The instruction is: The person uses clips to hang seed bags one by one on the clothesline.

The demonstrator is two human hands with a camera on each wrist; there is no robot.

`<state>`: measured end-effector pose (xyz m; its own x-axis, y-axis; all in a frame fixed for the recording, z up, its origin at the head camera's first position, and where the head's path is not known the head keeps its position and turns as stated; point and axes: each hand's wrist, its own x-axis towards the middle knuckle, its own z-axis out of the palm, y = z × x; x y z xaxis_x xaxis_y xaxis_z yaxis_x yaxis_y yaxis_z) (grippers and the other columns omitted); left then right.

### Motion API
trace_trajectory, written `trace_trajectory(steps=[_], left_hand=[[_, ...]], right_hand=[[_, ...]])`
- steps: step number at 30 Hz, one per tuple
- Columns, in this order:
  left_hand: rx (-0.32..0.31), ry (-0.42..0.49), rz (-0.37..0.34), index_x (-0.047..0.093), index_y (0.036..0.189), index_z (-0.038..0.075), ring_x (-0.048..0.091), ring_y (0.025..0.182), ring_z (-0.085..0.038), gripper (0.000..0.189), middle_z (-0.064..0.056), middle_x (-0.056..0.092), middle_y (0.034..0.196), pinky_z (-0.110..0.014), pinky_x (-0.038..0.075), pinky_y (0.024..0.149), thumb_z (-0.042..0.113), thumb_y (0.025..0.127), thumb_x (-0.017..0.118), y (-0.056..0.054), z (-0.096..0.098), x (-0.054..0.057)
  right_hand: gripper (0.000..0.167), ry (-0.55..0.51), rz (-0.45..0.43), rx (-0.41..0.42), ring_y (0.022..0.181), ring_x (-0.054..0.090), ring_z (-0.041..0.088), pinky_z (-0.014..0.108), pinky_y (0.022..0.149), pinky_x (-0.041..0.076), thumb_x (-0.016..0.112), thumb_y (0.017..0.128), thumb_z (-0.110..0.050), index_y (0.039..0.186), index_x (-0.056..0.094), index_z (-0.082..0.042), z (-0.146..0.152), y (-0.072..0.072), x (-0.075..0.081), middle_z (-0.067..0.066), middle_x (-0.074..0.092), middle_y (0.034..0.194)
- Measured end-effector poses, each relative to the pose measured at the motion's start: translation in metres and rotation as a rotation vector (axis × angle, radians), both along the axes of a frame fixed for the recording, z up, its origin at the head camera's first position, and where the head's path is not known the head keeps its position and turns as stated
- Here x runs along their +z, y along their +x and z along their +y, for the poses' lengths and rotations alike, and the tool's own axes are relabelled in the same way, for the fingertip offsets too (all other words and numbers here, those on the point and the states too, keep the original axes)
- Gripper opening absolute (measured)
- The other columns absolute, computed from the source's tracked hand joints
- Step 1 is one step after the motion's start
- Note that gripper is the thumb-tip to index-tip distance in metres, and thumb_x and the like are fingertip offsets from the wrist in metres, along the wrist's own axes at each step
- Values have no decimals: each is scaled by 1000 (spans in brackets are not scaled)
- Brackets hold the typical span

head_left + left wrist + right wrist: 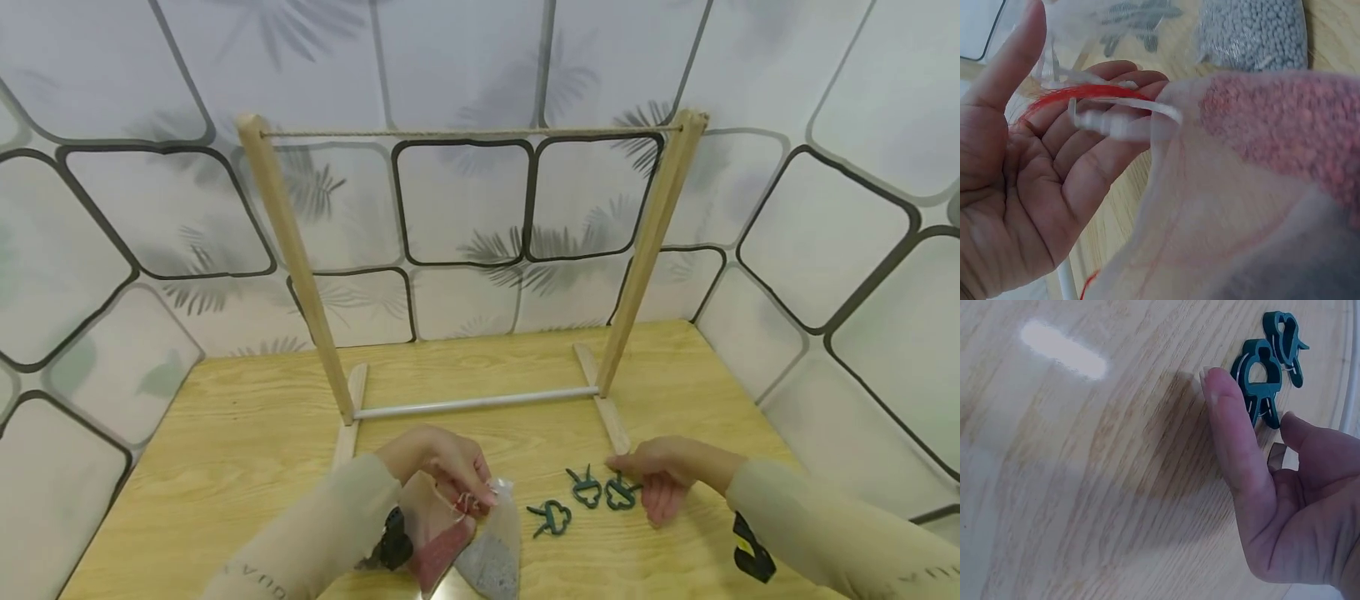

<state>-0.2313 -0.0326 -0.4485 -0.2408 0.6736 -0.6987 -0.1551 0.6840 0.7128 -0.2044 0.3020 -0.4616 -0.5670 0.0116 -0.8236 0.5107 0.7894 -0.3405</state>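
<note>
My left hand (453, 467) is at the top of a sheer drawstring pouch of pink-red granules (442, 550). In the left wrist view, its white ribbon (1116, 125) and red tassel threads (1085, 94) lie across the spread fingers, the thumb held apart. Beside it lies a bag of grey granules (491, 562). At the right, my right hand (663, 475) is around a dark green spring clip (620, 493), its thumb and fingers on either side; whether they touch it, I cannot tell. Two more green clips (586, 487) (552, 517) lie to its left.
Behind the hands stands a wooden frame (300, 275) with a thin rope (472, 132) strung between its posts and a white bar (480, 403) low down. Patterned cloth walls (465, 200) surround the wood-grain table (240, 433). Something dark lies partly hidden under the left forearm.
</note>
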Motion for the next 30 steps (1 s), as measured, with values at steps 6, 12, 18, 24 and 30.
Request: trace_trajectory(steps=[6,12,18,24,30], left_hand=[[46,19,-38,69,78,2,58,56,-6,24,-3,66,67,-18,47,51,18,93,61,2,6,0],[50,47,5,66,75,5,54,53,-5,25,-2,63,63,-17,43,48,21,94,60,4,8,-3],[87,68,42,62,69,7,54,50,-5,28,0,61,59,-16,42,45,19,94,59,6,11,-6],[109,134,51,62,67,8,52,48,-3,28,3,59,58,-15,41,44,18,93,60,9,11,-14],[159,166,31,61,65,9,51,47,-2,28,4,58,56,-15,42,43,14,92,58,11,10,-20]], right_hand=[[70,56,26,82,59,69,26,35,57,57,44,93,-56,63,65,3,-5,-2,0,19,67,62],[61,59,65,66,56,68,22,34,55,56,49,93,-46,67,66,7,-8,-1,2,15,66,58],[52,23,90,37,52,67,20,31,52,55,58,88,-41,69,66,7,-6,-1,3,13,65,56],[48,-12,105,14,48,65,16,29,50,54,58,87,-38,68,67,5,-2,4,2,8,64,52],[44,-23,170,26,45,63,14,29,47,53,60,85,-35,62,67,3,-5,8,3,6,62,49]])
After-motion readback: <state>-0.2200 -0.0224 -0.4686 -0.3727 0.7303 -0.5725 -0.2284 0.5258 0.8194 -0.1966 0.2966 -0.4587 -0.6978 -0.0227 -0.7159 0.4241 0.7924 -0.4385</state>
